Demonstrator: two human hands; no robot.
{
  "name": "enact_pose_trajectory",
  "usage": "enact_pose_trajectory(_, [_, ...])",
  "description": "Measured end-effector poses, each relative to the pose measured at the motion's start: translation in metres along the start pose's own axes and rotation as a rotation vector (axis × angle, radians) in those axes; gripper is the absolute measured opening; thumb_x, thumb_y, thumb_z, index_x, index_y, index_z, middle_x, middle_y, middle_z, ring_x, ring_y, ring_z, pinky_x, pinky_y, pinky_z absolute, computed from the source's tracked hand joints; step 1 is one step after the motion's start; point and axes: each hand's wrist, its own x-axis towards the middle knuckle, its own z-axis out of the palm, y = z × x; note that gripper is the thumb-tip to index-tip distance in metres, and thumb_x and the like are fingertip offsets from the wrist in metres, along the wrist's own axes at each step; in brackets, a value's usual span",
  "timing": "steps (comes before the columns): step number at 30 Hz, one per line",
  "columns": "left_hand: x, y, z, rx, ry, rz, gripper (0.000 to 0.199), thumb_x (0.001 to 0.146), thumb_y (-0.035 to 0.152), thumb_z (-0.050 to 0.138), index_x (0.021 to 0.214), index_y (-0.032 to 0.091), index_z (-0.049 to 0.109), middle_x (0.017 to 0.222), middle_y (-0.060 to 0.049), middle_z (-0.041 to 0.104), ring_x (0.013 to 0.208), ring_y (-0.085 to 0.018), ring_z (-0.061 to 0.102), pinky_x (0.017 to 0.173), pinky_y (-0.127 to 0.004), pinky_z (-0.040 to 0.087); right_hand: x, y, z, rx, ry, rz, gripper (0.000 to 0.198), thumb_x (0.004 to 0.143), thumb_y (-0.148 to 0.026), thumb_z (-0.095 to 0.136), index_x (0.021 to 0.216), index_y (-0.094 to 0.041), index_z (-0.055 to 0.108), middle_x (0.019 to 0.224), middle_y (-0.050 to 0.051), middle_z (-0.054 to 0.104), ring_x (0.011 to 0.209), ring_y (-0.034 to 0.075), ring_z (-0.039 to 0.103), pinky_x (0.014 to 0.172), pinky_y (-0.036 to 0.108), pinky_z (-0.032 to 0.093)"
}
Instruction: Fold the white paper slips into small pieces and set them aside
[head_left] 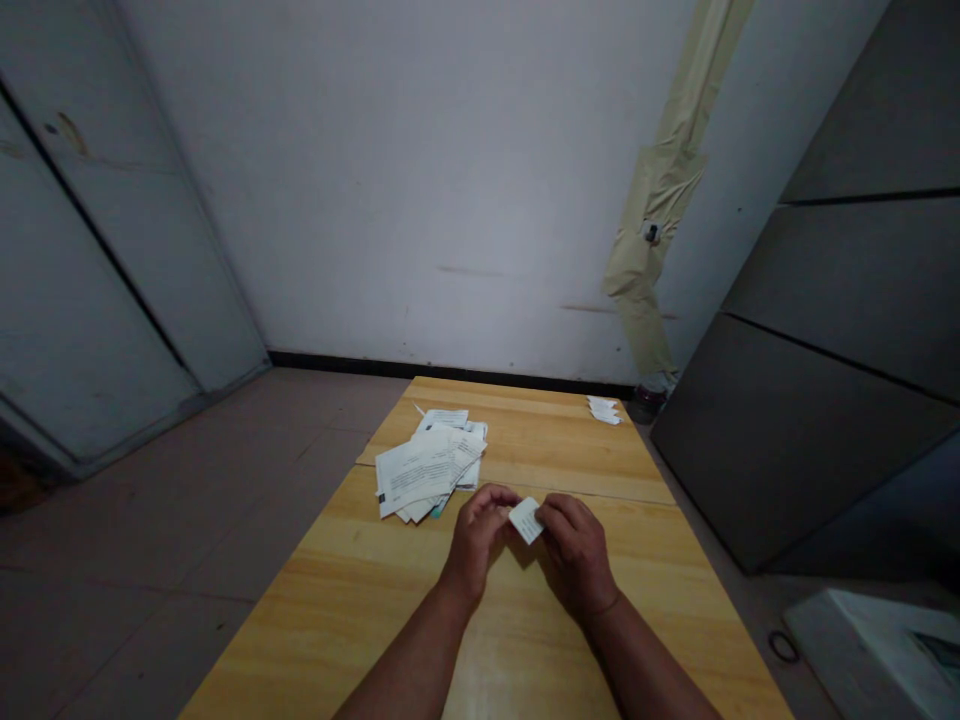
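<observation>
Between my hands, just above the wooden table (525, 640), is a small piece of folded paper (527, 520) with printed lines on it. My left hand (480, 530) has its fingers closed at the paper's left edge. At the right edge, my right hand (576, 545) pinches the same paper between thumb and fingers. Beyond my left hand lies a loose, fanned pile of printed sheets (416, 470), overlapping each other. The undersides of both hands are hidden.
Several small folded papers (604, 409) lie at the table's far right corner. A white wall (450, 200) stands behind the table, with a taped strip (637, 260) running down it. Grey panels (847, 290) rise on the right, and a white box (870, 650) sits low at the right.
</observation>
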Motion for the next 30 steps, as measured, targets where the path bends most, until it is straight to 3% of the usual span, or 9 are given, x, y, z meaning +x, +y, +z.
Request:
enact_pose_trajectory(4, [-0.001, 0.0, 0.003, 0.004, -0.023, -0.042, 0.038, 0.064, 0.042, 0.075, 0.089, 0.016, 0.062, 0.066, 0.001, 0.062, 0.059, -0.013, 0.055, 0.058, -0.024, 0.042, 0.001, -0.001, 0.0, -0.032, 0.003, -0.035, 0.017, 0.092, -0.018, 0.051, 0.086, -0.02, 0.067, 0.084, 0.008, 0.065, 0.074, 0.018, 0.056, 0.065, 0.027, 0.042])
enact_pose_trajectory(12, [0.002, -0.005, 0.002, -0.049, 0.008, -0.043, 0.04, 0.061, 0.027, 0.078, 0.095, 0.016, 0.059, 0.064, 0.003, 0.062, 0.057, -0.011, 0.056, 0.059, -0.023, 0.043, 0.0, -0.002, 0.003, -0.009, -0.034, -0.052, 0.017, 0.092, -0.017, 0.05, 0.085, -0.02, 0.065, 0.083, 0.007, 0.066, 0.072, 0.017, 0.057, 0.065, 0.028, 0.041])
enact_pose_trajectory(15, [0.003, -0.003, -0.001, -0.025, 0.033, -0.02, 0.038, 0.063, 0.025, 0.075, 0.096, 0.016, 0.059, 0.062, 0.004, 0.061, 0.057, -0.011, 0.056, 0.059, -0.023, 0.042, -0.002, 0.0, 0.005, 0.211, -0.057, 0.118, 0.018, 0.09, -0.018, 0.047, 0.092, -0.02, 0.065, 0.087, 0.007, 0.066, 0.078, 0.019, 0.06, 0.069, 0.029, 0.046])
enact_pose_trajectory(21, [0.004, -0.002, -0.001, 0.112, 0.038, 0.024, 0.044, 0.063, 0.024, 0.072, 0.104, 0.014, 0.06, 0.064, 0.003, 0.063, 0.059, -0.013, 0.058, 0.06, -0.024, 0.044, 0.0, -0.002, 0.005, 0.71, -0.057, 0.753, 0.019, 0.085, -0.031, 0.056, 0.095, -0.019, 0.065, 0.082, 0.005, 0.068, 0.073, 0.019, 0.062, 0.066, 0.028, 0.05])
enact_pose_trajectory(26, [0.004, -0.011, 0.0, 0.186, -0.001, 0.086, 0.048, 0.066, 0.021, 0.066, 0.113, 0.013, 0.06, 0.072, 0.001, 0.065, 0.064, -0.013, 0.059, 0.062, -0.024, 0.046, 0.004, -0.003, 0.008, 0.899, -0.048, 0.893, 0.028, 0.065, -0.025, 0.069, 0.092, -0.019, 0.067, 0.078, 0.002, 0.066, 0.071, 0.018, 0.06, 0.064, 0.028, 0.05])
enact_pose_trajectory(30, [0.004, -0.015, 0.0, 0.361, -0.032, 0.155, 0.048, 0.068, 0.014, 0.059, 0.116, 0.014, 0.064, 0.076, 0.0, 0.068, 0.067, -0.013, 0.061, 0.065, -0.023, 0.047, 0.006, -0.002, 0.009, 0.934, -0.03, 0.926, 0.027, 0.062, -0.026, 0.07, 0.087, -0.019, 0.067, 0.073, 0.0, 0.062, 0.067, 0.016, 0.057, 0.06, 0.026, 0.048])
